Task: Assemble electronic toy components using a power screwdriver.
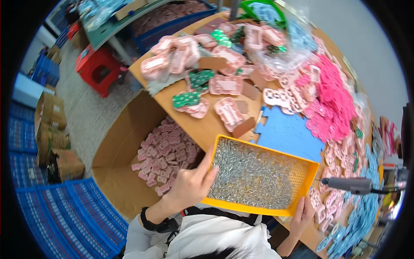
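Observation:
A yellow rectangular tray [307, 183] is held up in front of my body, above the near edge of the table. Many small silvery metal pieces, which look like screws [254, 177], cover most of its bottom, thinner toward the right end. My left hand [192, 183] grips the tray's left end, thumb near the inside and fingers partly hidden. On the lower right corner my right hand [303, 213] holds the tray, its fingers partly hidden. Beyond the tray lies a blue foam mat [293, 131]. A grey electric screwdriver [351, 185] is just right of the tray.
Pink plastic shells [226, 85] and green circuit boards [200, 80] crowd the table's far side. Bright pink parts [330, 99] and light blue strands [360, 220] lie to the right. A cardboard box [123, 159] holding pink pieces stands left, near blue crates [71, 220] and a red stool [100, 71].

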`<state>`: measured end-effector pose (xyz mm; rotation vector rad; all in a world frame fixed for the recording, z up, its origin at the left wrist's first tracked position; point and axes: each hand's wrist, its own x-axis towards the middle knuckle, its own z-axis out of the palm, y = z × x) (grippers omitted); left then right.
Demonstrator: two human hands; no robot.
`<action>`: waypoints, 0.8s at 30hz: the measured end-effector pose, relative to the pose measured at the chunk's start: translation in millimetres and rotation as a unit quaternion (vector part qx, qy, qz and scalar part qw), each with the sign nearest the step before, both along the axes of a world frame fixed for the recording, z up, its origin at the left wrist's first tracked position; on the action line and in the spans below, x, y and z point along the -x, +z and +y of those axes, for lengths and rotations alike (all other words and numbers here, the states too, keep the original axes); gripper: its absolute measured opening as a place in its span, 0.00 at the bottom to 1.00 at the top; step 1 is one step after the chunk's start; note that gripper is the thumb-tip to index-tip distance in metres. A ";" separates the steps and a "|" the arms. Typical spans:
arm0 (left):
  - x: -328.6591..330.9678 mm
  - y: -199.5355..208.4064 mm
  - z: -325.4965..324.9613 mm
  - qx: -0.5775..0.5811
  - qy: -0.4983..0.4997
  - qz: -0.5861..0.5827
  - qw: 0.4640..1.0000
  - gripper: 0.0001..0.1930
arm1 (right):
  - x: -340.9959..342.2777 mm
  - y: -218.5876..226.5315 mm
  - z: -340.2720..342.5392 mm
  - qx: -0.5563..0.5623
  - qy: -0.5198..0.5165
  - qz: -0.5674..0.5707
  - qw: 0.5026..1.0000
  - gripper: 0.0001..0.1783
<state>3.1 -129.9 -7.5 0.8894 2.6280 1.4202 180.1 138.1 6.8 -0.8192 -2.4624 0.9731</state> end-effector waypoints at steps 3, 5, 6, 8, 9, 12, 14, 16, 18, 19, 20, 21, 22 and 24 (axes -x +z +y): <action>-6.1 4.4 25.6 -0.009 -0.072 0.012 0.997 0.26 | -11.0 -0.9 9.4 -0.015 -0.016 0.009 1.000 0.16; 0.0 4.5 13.2 0.061 -0.022 -0.002 0.998 0.26 | -9.1 -0.1 7.1 -0.028 0.014 -0.002 1.000 0.18; 4.9 1.3 6.2 0.024 -0.003 -0.019 1.000 0.25 | -3.5 -0.2 3.7 -0.029 -0.005 -0.001 1.000 0.18; 3.8 1.9 7.4 0.013 0.014 -0.032 0.999 0.25 | 7.1 -0.6 -0.3 -0.030 0.065 0.016 0.997 0.18; 2.5 6.7 12.3 0.037 0.006 -0.028 0.999 0.24 | -3.1 -5.9 5.9 -0.031 0.053 0.017 0.998 0.18; -8.7 26.0 52.1 0.089 -0.090 -0.036 0.991 0.24 | -30.2 -7.0 20.1 0.045 -0.058 0.050 0.996 0.16; -4.0 23.5 47.2 0.082 -0.067 -0.045 0.993 0.24 | -26.5 -6.8 18.6 0.031 -0.043 0.016 0.998 0.16; 5.9 24.7 29.6 0.070 -0.004 -0.075 0.995 0.23 | -9.0 -21.0 11.3 0.020 0.008 0.051 0.998 0.15; 9.1 29.8 32.8 0.055 -0.002 -0.038 0.998 0.22 | -7.9 -28.1 13.5 0.040 0.002 0.056 0.998 0.15; 5.2 33.5 37.7 0.080 -0.005 -0.042 0.996 0.22 | -8.1 -29.4 14.5 0.059 0.001 0.059 0.997 0.16; 2.0 36.5 51.7 0.081 -0.005 -0.042 0.996 0.22 | -20.6 -22.9 19.0 0.089 -0.046 0.018 0.995 0.17; -2.5 39.9 68.2 0.107 -0.052 -0.017 0.993 0.22 | -28.3 -25.5 25.1 0.092 -0.044 0.019 0.995 0.17; -3.3 42.5 77.3 0.132 -0.105 0.007 0.986 0.22 | -32.7 -25.6 27.4 0.112 -0.074 0.034 0.990 0.17; 1.3 52.7 75.1 0.140 -0.089 -0.028 0.986 0.22 | -30.1 -26.1 26.5 0.113 -0.084 0.036 0.989 0.17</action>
